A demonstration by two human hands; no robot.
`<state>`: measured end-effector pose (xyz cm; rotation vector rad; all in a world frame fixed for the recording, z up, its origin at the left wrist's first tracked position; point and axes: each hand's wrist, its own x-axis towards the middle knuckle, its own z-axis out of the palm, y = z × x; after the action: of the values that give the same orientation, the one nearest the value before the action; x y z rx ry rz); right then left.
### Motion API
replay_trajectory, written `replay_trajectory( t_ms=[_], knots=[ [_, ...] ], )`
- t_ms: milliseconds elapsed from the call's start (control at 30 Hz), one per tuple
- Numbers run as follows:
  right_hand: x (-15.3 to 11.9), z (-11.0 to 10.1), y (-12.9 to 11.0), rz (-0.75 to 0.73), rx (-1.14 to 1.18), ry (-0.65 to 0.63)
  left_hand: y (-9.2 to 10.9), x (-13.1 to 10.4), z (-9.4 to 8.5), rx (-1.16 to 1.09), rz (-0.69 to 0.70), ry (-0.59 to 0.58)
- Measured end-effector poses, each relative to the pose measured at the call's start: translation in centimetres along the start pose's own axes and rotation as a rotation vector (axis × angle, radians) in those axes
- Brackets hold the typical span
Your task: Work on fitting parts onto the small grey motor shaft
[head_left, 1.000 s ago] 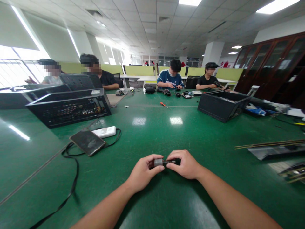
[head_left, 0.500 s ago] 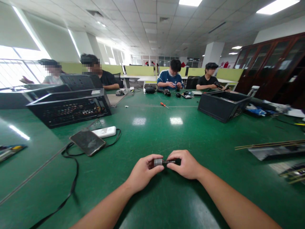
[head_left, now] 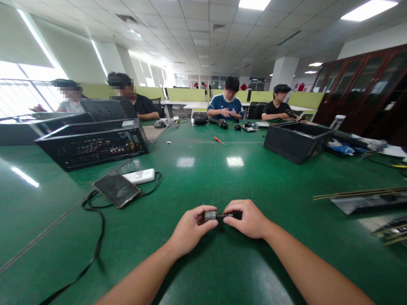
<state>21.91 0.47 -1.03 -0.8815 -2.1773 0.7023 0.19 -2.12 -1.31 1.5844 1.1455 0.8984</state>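
Low in the middle of the head view, my left hand (head_left: 192, 228) is closed, its thumb and fingers pinching a small grey metal cylinder (head_left: 210, 216). A thin, dark, ridged shaft (head_left: 225, 215) runs from that cylinder to the right; together they look like a small motor, but I cannot tell for sure. Curled round the far end of the shaft is my right hand (head_left: 248, 220), with thumb and forefinger at it and the tip hidden by the fingers. The piece lies roughly level, just above the green tabletop (head_left: 203, 186).
To the left lie a phone (head_left: 117, 189), a white power bank (head_left: 139, 176) and a black strap (head_left: 101, 237). Black computer cases stand at left (head_left: 95, 144) and right (head_left: 295, 142). An orange screwdriver (head_left: 218, 140) lies farther back. Metal strips (head_left: 365, 201) are at right. Several people sit across.
My hands have barely moved; the gap between them looks a touch wider. Across the table, the person in blue has shifted slightly left and their hands have moved apart.
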Motion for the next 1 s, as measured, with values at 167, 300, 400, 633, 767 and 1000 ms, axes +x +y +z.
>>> replay_trajectory(
  t_ms=[167, 300, 400, 633, 767, 1000],
  knots=[
    [0.00, -0.09, -0.09, 0.002, 0.005, -0.006, 0.01, 0.05, 0.04, -0.008, -0.003, 0.000],
    [-0.02, -0.08, 0.01, -0.001, 0.000, 0.000, 0.16, 0.03, 0.05, -0.012, -0.006, 0.009],
    [-0.03, -0.10, 0.04, -0.002, -0.004, -0.001, 0.16, 0.03, 0.02, -0.019, -0.007, 0.005],
    [-0.04, -0.26, -0.05, 0.001, -0.014, 0.000, -0.06, -0.01, -0.04, -0.017, 0.001, 0.012],
    [0.00, -0.27, 0.01, 0.000, -0.012, 0.006, -0.13, 0.04, -0.06, -0.029, -0.001, 0.015],
    [-0.02, -0.30, 0.15, 0.009, -0.016, 0.008, -0.19, 0.14, -0.02, -0.042, 0.033, 0.018]
  ],
)
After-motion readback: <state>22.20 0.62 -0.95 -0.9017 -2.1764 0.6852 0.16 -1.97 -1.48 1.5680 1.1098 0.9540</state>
